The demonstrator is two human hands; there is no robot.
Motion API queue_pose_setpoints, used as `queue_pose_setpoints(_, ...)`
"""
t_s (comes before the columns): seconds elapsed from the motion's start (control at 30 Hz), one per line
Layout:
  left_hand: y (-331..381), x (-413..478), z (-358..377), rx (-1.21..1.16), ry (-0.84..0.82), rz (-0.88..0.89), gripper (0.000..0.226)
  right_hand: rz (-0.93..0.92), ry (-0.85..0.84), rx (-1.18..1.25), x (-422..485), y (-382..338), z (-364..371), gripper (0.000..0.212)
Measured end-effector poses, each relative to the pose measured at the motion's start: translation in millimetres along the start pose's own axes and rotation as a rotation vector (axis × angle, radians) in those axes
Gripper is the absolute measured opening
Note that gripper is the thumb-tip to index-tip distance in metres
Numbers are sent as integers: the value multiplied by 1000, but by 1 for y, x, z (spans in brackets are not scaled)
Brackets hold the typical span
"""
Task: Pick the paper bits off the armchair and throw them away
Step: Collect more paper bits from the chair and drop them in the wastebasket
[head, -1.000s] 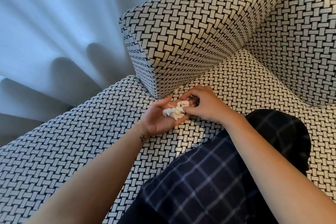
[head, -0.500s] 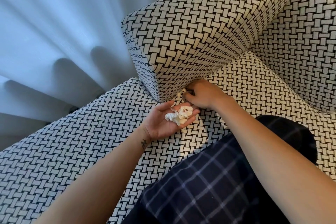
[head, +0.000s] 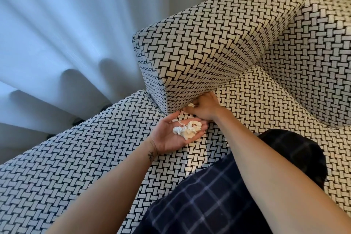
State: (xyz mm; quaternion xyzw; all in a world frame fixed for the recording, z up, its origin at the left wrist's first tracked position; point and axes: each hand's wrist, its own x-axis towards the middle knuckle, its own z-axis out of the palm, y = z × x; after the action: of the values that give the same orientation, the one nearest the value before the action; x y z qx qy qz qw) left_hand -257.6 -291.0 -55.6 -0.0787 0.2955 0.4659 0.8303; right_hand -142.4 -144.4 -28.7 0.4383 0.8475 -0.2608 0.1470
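Paper bits sitting in the left hand
Palm's lying spread over the armchair seat, and the right hand is pinching another scrap beside the armrest.

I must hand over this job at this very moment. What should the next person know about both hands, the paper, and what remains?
Left hand: open, palm up above the seat, carrying a small pile of paper bits.
Right hand: fingers curled at the foot of the armrest, apparently pinching a loose bit.
Done: several bits are gathered in the palm.
Left: add this bit to the pile, check along the armrest for more, then throw everything away. No bin is in view.
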Motion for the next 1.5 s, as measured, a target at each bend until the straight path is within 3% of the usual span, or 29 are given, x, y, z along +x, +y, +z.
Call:
queue_pose_setpoints(0.07, 1, -2, 1, -21, -11, -11, 71, -8, -25, 83, -3, 5, 0, 44)
queue_pose_setpoints(0.17, 1, -1, 0, -57, -30, -32, 71, 9, -117, 163, -2, 6, -7, 39)
queue_pose_setpoints(0.37, 2, 4, -3, -83, -20, -48, 74, 106, -197, -112, 8, -15, -5, 83)
queue_pose_setpoints(0.53, 3, 4, -2, -89, -9, -59, 72, 56, -94, 22, 5, -3, 1, 56)
queue_pose_setpoints(0.8, 4, 5, -6, -115, -43, -55, 69, -23, -168, 248, -16, 12, -11, 34)
queue_pose_setpoints(0.97, 2, 8, -8, -75, -9, -25, 65, -120, -114, 199, -38, 9, -8, 50)
queue_pose_setpoints(1.17, 1, 9, -12, -10, -3, 10, 60, -162, -112, 207, -66, 13, 5, 45)
queue_pose_setpoints(1.3, -1, 10, -15, -17, 20, 12, 59, -153, -84, 198, -70, 9, 9, 61)
queue_pose_setpoints(1.5, -4, 9, -14, 29, -5, 61, 56, -124, -47, 264, -76, 9, 6, 65)
